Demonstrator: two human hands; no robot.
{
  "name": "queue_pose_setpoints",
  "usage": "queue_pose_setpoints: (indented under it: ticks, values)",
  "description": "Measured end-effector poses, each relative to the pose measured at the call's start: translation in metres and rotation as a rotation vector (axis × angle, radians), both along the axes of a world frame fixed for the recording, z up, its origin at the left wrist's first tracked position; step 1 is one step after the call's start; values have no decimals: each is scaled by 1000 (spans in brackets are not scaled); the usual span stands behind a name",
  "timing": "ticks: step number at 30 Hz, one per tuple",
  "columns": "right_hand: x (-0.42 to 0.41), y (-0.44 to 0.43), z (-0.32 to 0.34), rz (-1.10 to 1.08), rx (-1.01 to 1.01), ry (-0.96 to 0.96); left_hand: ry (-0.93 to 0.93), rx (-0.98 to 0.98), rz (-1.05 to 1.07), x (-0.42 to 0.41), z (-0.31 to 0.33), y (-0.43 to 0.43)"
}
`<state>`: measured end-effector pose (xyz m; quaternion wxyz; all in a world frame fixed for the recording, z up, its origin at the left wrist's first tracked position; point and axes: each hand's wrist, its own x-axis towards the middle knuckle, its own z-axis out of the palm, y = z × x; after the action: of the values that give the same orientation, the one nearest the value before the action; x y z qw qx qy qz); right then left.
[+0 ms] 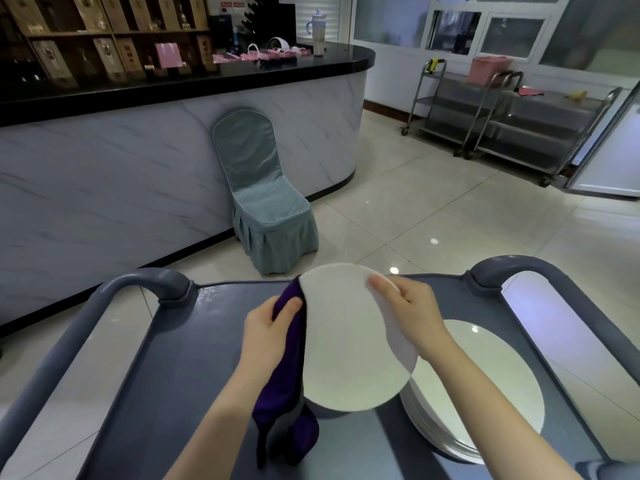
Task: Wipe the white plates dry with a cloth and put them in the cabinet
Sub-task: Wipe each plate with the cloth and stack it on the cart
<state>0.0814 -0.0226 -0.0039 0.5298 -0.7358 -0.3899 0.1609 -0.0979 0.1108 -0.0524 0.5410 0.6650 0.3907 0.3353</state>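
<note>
A white plate [343, 341] is held tilted above the grey cart [180, 368]. My right hand [405, 306] grips its right rim, thumb on the near face. My left hand [266, 327] holds a purple cloth [287, 393] against the plate's left edge, and the cloth hangs down to the cart top. A stack of white plates [485, 393] sits on the cart at the right, partly hidden by the held plate.
The cart has curved grey handles [152, 278] at both far corners. Beyond it stand a chair in a teal cover [263, 192], a marble-fronted counter [121, 174] and steel trolleys [512, 123] at the back right. Tiled floor lies between.
</note>
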Motion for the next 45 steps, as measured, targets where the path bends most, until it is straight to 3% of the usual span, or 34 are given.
queue_pose_setpoints:
  ticks: [3, 10, 12, 15, 18, 20, 22, 25, 27, 32, 35, 39, 45]
  values:
    - [-5, -3, -9, -73, 35, 106, -29, -169, 102, -6, -12, -11]
    - [-7, 4, 0, 256, -167, -178, 202, 282, -356, 6, 22, 13]
    - [-8, 6, -1, 243, -141, -193, 215, 300, -380, 10, 26, 16]
    - [-2, 3, 3, 49, -43, -66, 45, 88, -151, 5, 17, 14]
    - [-16, 9, -5, -263, 163, 238, -176, -263, 186, 8, -2, -9]
    - [-35, 14, -18, -413, 327, 471, -232, -399, 349, 13, -10, -24]
    - [-44, 13, -31, -414, 329, 535, -238, -442, 377, 12, -12, -24]
    - [-27, 3, -28, -206, 132, 291, -187, -343, 324, 2, -8, -9]
    - [-6, 1, -12, -52, 78, 162, -108, -177, 247, -5, -1, 3]
    - [12, 21, 25, 394, -319, -219, 105, 230, -176, 2, 21, 16]
    - [6, 30, 20, 429, -346, -324, 138, 298, -276, 7, 25, 15]
    - [6, 22, 9, 310, -173, -229, 82, 152, -173, 4, 16, 13]
    - [-16, 20, -13, -273, 82, 234, -184, -385, 267, 4, -7, -9]
